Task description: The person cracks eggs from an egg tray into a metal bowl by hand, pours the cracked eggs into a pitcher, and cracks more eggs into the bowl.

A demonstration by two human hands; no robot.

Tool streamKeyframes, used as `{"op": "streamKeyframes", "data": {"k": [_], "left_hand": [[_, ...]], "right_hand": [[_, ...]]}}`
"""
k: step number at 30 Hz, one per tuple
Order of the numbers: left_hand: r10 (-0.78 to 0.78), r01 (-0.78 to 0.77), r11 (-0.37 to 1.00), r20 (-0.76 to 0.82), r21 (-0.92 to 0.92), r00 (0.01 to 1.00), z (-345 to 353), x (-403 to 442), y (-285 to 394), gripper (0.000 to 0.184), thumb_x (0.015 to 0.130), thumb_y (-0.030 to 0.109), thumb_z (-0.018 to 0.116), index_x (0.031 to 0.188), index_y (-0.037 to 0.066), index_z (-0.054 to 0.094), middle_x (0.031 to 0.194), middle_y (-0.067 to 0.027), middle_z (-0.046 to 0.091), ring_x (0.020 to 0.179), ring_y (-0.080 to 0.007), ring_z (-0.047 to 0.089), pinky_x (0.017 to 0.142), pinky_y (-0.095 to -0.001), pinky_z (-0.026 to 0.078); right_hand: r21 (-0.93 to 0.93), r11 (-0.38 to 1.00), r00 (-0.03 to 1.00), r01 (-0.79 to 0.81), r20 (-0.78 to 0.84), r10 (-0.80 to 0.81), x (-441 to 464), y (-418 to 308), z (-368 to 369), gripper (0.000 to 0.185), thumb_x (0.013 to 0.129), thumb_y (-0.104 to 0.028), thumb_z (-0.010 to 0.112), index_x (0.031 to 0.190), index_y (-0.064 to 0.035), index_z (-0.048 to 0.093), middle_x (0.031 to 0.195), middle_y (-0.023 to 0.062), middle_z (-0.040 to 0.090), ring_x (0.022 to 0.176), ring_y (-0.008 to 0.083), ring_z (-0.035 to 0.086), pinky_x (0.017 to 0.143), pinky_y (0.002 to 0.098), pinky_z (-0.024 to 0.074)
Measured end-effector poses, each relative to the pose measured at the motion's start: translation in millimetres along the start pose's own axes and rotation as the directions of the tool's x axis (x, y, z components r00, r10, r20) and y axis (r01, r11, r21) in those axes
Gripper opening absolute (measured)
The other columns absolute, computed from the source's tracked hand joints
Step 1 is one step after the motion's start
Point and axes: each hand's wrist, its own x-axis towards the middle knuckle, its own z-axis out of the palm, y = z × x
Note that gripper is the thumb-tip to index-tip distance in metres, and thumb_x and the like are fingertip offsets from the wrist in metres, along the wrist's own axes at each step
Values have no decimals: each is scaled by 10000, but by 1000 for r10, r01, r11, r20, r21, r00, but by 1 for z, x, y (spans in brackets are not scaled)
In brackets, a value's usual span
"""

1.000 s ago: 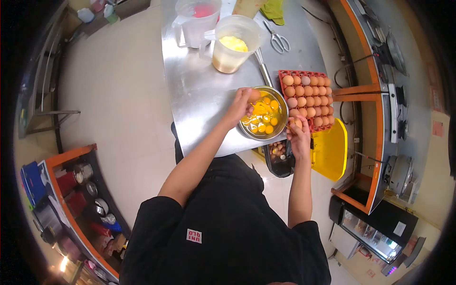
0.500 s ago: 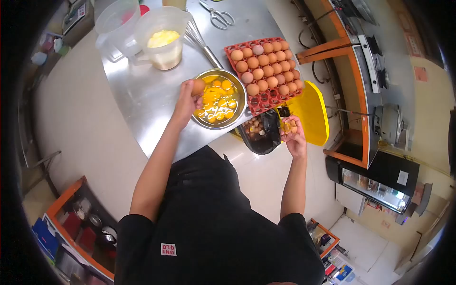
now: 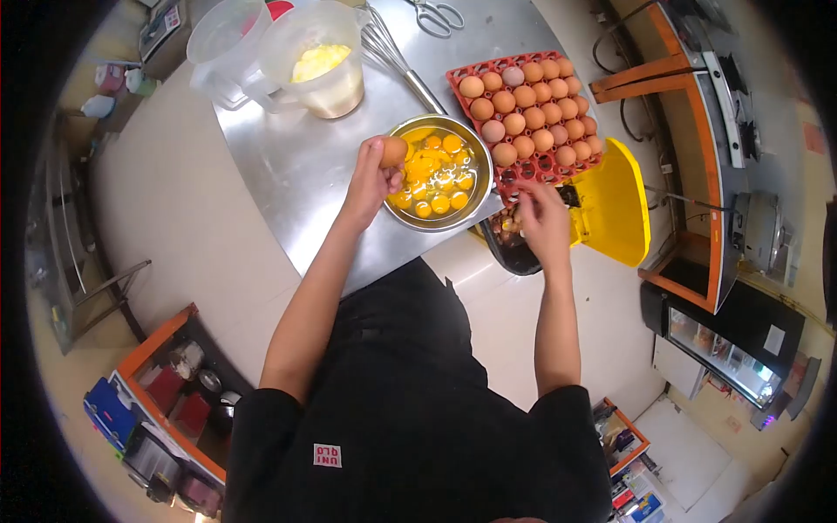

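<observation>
My left hand (image 3: 373, 185) is closed around a whole brown egg (image 3: 394, 152) at the left rim of a steel bowl (image 3: 425, 228). Cracked eggs (image 3: 438, 179) with several yolks fill the bowl's bottom. To the right, my right hand (image 3: 544, 223) is over the black-lined bin (image 3: 513, 257), beside the tray's near corner. Its fingers look slightly apart, and no shell shows in them, though the palm faces away. Eggshells (image 3: 508, 228) lie in the bin. A red egg tray (image 3: 453, 80) holds several brown eggs, with vacant cups at its near end.
A whisk (image 3: 425, 91) lies behind the bowl. Plastic jugs (image 3: 336, 103), one with pale yellow contents, stand back left on the steel table (image 3: 288, 174). Scissors (image 3: 436, 17) lie at the back. The yellow bin lid (image 3: 623, 213) stands open on the right.
My right hand has moved up and left toward the tray corner, turned palm down, and the eggshell it held is out of sight. My left hand still holds its egg. The view has shifted.
</observation>
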Motion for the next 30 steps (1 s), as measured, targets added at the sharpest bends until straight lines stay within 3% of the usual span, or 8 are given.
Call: {"op": "streamKeyframes", "data": {"k": [2,5,12,17,23,30], "left_hand": [[-4,4,1000,0,11,1000,0,0,1,392,1041,472,403,1235,130,408,888,-61,529,629,-105,442,558,-245,366],[3,-3,1000,-12,26,1000,3,-1,1,408,1021,510,425,1214,151,435,885,-45,532,637,-103,436,557,-243,354],[6,-6,1000,-24,2,1000,3,0,1,389,1033,479,416,1209,133,431,888,-62,534,634,-112,434,555,-247,354],[35,-35,999,13,-14,999,2,1,3,373,1041,460,409,1191,120,434,890,-63,531,638,-112,434,558,-249,355],[30,-30,999,-2,-9,1000,4,2,5,351,1049,433,404,1194,114,434,896,-64,529,643,-112,431,575,-246,361],[24,-24,999,11,-31,1000,0,6,-1,361,1048,421,418,1222,106,398,886,-74,530,644,-123,452,590,-257,392]], "right_hand": [[-199,975,988,103,135,-77,12,-22,20,301,893,-111,549,1172,-101,661,933,156,639,847,290,670,727,421,533],[-446,874,951,192,306,-53,35,-28,50,362,922,-133,503,1260,-142,633,956,135,659,843,317,667,732,433,538],[-708,662,808,247,528,263,70,-50,78,590,876,-122,522,1452,-224,446,1066,111,701,967,275,695,770,440,557],[-773,578,782,261,520,343,77,-43,92,571,873,-128,533,1430,-234,468,1086,111,707,987,277,696,792,431,556],[-630,671,695,391,680,234,72,-45,81,509,904,-151,534,1397,-278,511,1091,113,711,984,276,700,778,439,548],[-693,623,712,362,637,295,63,-49,86,639,881,-157,542,1483,-316,397,1056,137,710,953,297,706,767,444,565]]}}
